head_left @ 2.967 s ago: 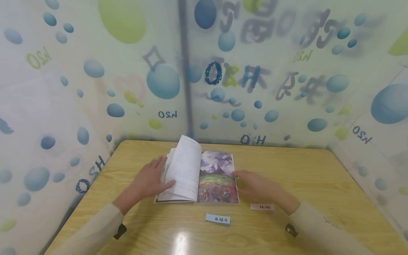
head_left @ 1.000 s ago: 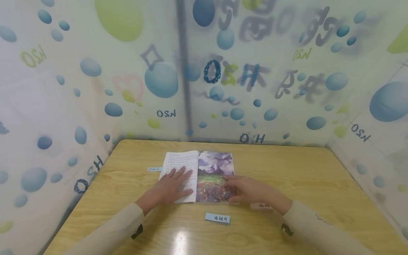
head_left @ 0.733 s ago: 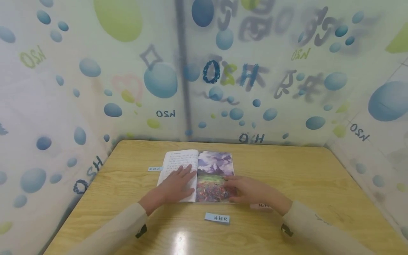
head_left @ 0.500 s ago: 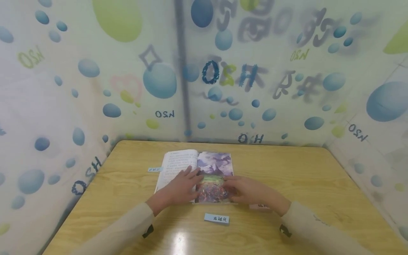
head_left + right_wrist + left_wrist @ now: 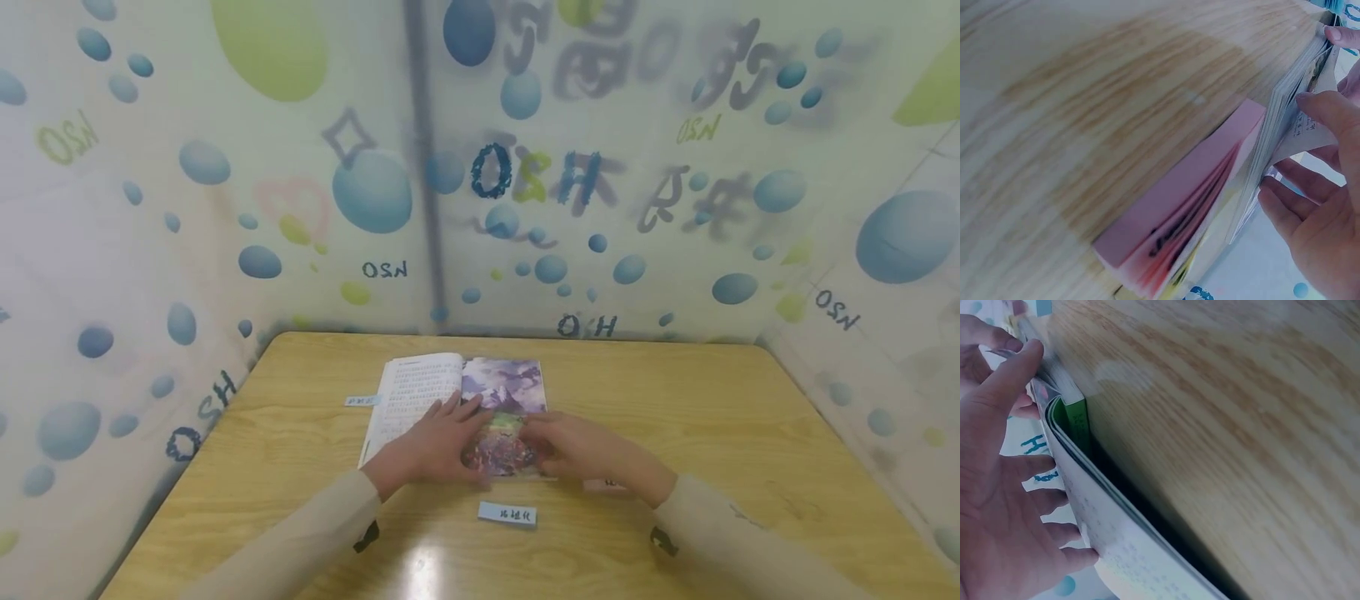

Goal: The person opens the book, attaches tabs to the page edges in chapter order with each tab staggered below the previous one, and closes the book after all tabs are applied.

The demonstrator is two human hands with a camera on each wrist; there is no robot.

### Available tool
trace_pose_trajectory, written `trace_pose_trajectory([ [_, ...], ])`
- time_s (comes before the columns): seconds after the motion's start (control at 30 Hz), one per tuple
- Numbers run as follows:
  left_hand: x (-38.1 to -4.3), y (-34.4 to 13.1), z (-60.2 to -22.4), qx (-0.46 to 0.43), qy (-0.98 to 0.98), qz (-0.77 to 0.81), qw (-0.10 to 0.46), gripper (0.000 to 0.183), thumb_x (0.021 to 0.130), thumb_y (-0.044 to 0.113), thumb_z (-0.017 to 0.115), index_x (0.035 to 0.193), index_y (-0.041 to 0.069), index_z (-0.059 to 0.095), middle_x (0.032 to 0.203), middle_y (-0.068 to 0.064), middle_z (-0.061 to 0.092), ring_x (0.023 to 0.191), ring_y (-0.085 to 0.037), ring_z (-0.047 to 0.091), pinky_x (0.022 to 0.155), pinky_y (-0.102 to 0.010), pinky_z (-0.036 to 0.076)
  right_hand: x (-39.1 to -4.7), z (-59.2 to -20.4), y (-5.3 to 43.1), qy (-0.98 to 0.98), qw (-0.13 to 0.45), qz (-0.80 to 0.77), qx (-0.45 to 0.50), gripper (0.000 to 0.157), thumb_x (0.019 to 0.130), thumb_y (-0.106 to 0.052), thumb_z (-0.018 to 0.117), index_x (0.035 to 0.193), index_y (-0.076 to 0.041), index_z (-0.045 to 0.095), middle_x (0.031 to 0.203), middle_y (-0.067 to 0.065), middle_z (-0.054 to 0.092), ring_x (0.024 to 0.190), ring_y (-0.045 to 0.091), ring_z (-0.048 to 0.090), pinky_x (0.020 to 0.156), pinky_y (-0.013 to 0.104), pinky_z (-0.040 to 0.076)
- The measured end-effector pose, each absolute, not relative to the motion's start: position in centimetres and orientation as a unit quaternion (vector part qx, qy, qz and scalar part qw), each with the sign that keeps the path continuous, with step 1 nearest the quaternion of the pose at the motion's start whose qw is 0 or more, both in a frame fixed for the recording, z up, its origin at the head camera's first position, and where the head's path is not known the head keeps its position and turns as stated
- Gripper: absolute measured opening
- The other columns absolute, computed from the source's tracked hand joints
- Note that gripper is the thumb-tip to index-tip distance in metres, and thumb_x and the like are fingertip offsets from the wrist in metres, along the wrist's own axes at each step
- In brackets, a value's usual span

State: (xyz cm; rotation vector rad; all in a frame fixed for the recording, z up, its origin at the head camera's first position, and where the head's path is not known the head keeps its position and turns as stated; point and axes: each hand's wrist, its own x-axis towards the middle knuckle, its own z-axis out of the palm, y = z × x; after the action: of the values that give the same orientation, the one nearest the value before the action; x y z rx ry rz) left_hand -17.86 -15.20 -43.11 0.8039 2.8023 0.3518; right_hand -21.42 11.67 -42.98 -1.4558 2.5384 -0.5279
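An open book [image 5: 420, 379] lies on the table, with printed text on its left page and a colourful mountain picture [image 5: 504, 387] on its right page. My left hand [image 5: 438, 442] reaches across the middle of the book, its fingers spread over the fold. In the left wrist view, its fingertips rest along the curved text page [image 5: 1122, 544]. At the right edge of the book, my right hand [image 5: 581, 446] pinches a lifted page [image 5: 1302, 134] between thumb and fingers. Print shows on the underside of that page.
A light-blue paper label [image 5: 507, 514] with handwriting lies in front of the book. Another blue label [image 5: 362, 401] sticks out at its left edge. A pink paper label [image 5: 1172, 206] lies near my right wrist. Patterned curtain-like walls [image 5: 600, 167] surround the wooden table [image 5: 300, 433].
A raised page has come down on the left side, where a blue label now shows. My left hand has slid right to the fold; my right hand has moved slightly inward over the picture page.
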Motion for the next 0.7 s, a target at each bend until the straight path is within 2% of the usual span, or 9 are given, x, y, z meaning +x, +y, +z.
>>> trace_pose_trajectory([
  [0.13, -18.0, -15.2, -42.7, 0.277, 0.948, 0.121, 0.101, 0.105, 0.08, 0.063, 0.077, 0.16, 0.011, 0.033, 0.165, -0.016, 0.021, 0.148, -0.048, 0.013, 0.115, -0.064, 0.016, -21.6, -43.0, 11.7, 0.857, 0.089, -0.177, -0.476, 0.039, 0.088, -0.012, 0.078, 0.125, -0.012, 0.066, 0.107, -0.006, 0.062, 0.092, 0.007, 0.059, 0.081, 0.023, 0.053],
  [0.37, -18.2, -15.4, -42.3, 0.292, 0.943, 0.127, 0.096, 0.108, 0.078, 0.061, 0.081, 0.158, 0.007, 0.034, 0.163, -0.02, 0.026, 0.146, -0.05, 0.019, 0.115, -0.062, 0.021, -21.7, -42.5, 12.4, 0.871, 0.079, -0.166, -0.456, 0.052, 0.085, -0.011, 0.082, 0.133, -0.011, 0.063, 0.125, -0.002, 0.062, 0.11, 0.012, 0.059, 0.094, 0.03, 0.051],
  [0.5, -18.2, -15.6, -42.3, 0.301, 0.94, 0.132, 0.089, 0.109, 0.077, 0.061, 0.082, 0.158, 0.006, 0.034, 0.162, -0.021, 0.026, 0.145, -0.052, 0.02, 0.115, -0.062, 0.023, -21.8, -42.2, 12.8, 0.874, 0.072, -0.168, -0.45, 0.054, 0.084, -0.008, 0.079, 0.135, -0.012, 0.061, 0.127, -0.001, 0.061, 0.114, 0.014, 0.058, 0.098, 0.034, 0.05],
  [0.7, -18.2, -15.8, -42.1, 0.303, 0.937, 0.148, 0.089, 0.108, 0.076, 0.059, 0.083, 0.158, 0.007, 0.035, 0.162, -0.02, 0.026, 0.146, -0.049, 0.022, 0.116, -0.058, 0.022, -21.9, -41.9, 14.2, 0.884, 0.05, -0.186, -0.427, 0.061, 0.089, -0.013, 0.079, 0.143, -0.005, 0.053, 0.141, 0.009, 0.056, 0.13, 0.026, 0.052, 0.107, 0.043, 0.043],
])
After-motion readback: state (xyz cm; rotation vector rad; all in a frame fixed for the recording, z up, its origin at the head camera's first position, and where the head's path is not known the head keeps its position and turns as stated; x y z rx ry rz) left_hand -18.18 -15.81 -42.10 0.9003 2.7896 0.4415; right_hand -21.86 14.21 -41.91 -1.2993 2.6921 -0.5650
